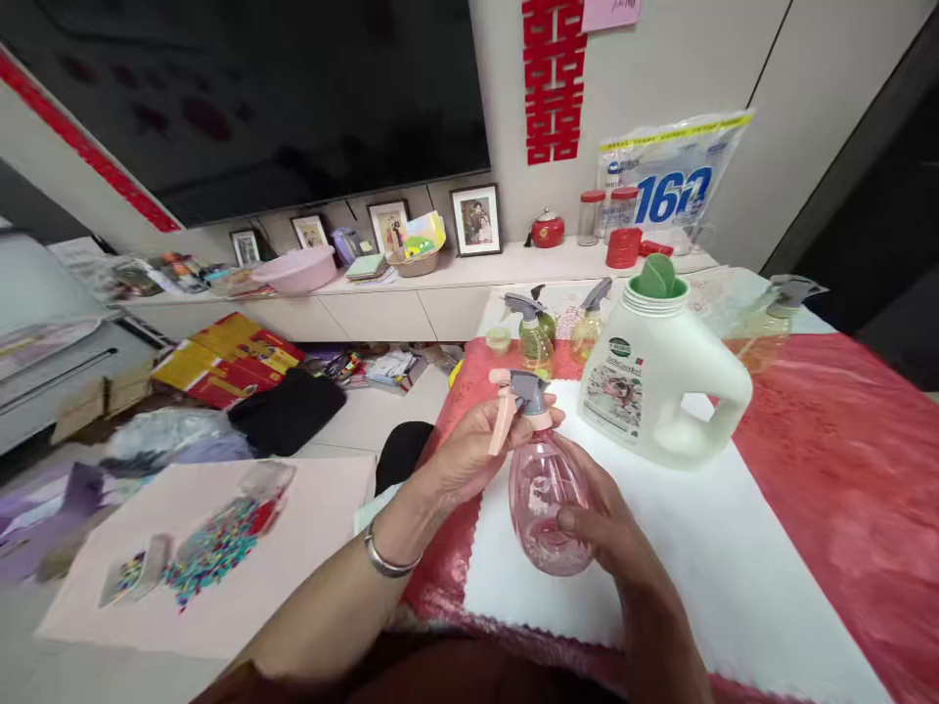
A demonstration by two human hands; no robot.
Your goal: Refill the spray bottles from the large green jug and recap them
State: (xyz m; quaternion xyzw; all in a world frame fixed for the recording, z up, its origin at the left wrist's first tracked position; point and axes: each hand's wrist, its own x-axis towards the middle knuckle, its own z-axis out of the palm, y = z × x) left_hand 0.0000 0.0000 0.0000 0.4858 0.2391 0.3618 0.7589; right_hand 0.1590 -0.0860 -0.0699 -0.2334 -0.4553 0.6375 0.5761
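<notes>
While the pink spray bottle was held upright over the white mat on the worktop, its body was gripped from the right by the right hand, and its grey and pink spray head was clasped by the left hand. For a clean result, the bottle was probably best kept steady and vertical. A white detergent jug stood just behind, with other spray bottles near it.
</notes>
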